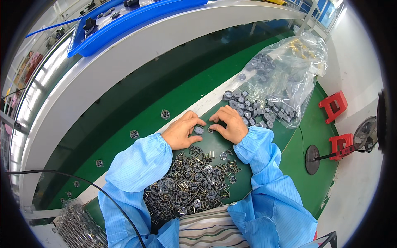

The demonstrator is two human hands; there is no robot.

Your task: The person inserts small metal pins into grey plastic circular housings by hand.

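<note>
My left hand [182,131] curls its thumb and forefinger around a small round grey plastic cap [199,130]. Facing it, my right hand [232,126] pinches a small round part with metal pins [211,129], partly hidden by the fingertips. The two pieces are close together but apart. Just below the hands, a large heap of metal-pinned parts [182,186] covers the green work surface. Beyond my right hand lies a pile of loose grey caps [248,108], spilling from a clear plastic bag [295,89].
Left of the work surface runs a green conveyor belt [124,120] carrying spaced-out round parts [165,114]. A blue tray [136,25] rests on the far ledge. Stacked parts [78,225] sit lower left. A black cable [82,175] crosses my left sleeve. Red stools [334,106] and a fan [365,134] stand right.
</note>
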